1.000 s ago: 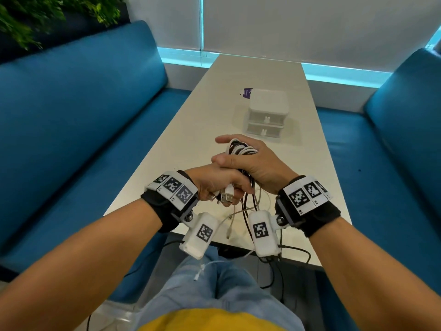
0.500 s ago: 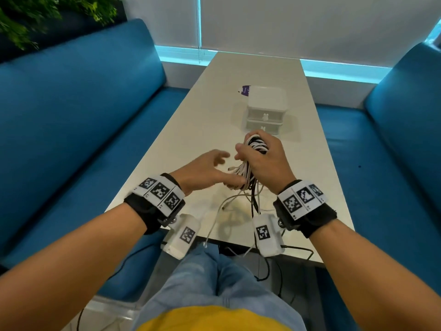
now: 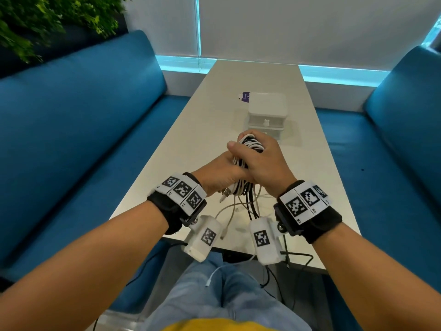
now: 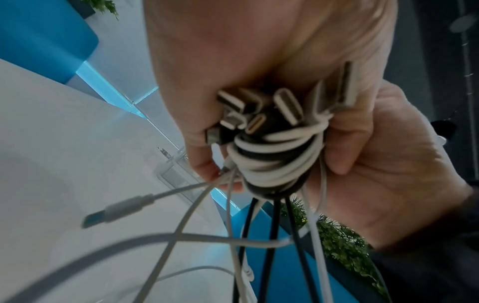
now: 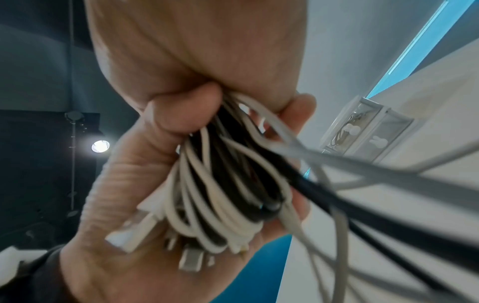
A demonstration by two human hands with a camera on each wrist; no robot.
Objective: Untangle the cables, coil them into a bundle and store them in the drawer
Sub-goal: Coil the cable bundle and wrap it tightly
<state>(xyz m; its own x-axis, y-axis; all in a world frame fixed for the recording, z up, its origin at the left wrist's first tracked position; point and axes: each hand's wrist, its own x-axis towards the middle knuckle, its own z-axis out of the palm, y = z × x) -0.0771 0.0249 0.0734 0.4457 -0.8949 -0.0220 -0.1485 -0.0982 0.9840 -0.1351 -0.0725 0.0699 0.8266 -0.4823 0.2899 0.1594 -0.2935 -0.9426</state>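
Blue sofas (image 3: 78, 130) flank our white surface (image 3: 210, 130), where the drawer unit (image 3: 266, 113) stands closed. Above its near end, our right hand (image 3: 265, 161) and left hand (image 3: 219, 174) both clutch the cable bundle (image 3: 250, 145), loose ends dangling.

The bundle of white and black rubbery-sheathed cables (image 3: 248, 149) I held looked smooth and matt, and their plug ends (image 4: 261, 110) showed dull metal tips set in plastic shells. The long off-white table (image 3: 238, 75) had a smooth, faintly sheened top. The small white plastic drawer box (image 3: 266, 105) had frosted, translucent fronts. The blue sofa seats (image 3: 71, 120) wore matt woven cloth.
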